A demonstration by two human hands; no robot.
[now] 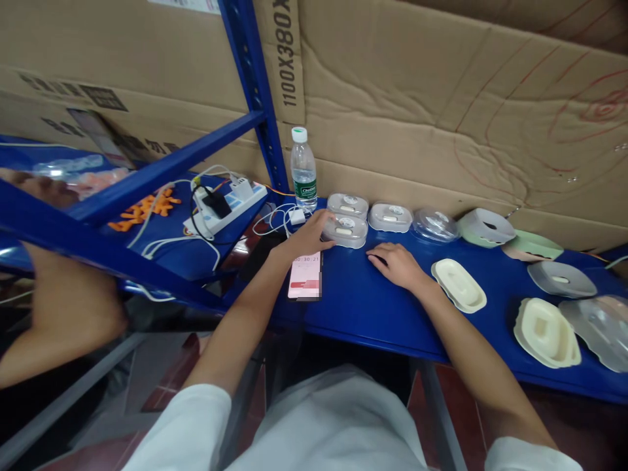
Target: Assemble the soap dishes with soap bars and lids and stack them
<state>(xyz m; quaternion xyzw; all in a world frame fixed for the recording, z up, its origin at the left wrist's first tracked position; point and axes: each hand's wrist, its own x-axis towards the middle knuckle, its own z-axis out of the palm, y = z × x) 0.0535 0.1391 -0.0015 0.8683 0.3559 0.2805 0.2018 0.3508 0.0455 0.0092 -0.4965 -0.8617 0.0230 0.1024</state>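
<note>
My left hand (314,237) rested loose fingers on the grey lidded plastic box (345,230); my right hand (395,263) lay flat, empty, on the blue desk (363,301). A steadier two-handed hold seemed wise.

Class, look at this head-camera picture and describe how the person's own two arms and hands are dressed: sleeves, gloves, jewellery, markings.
Both arms are bare from short white sleeves down. The left hand and right hand wear no gloves; no rings, watch or markings are visible. The white garment covers the torso below.
</note>
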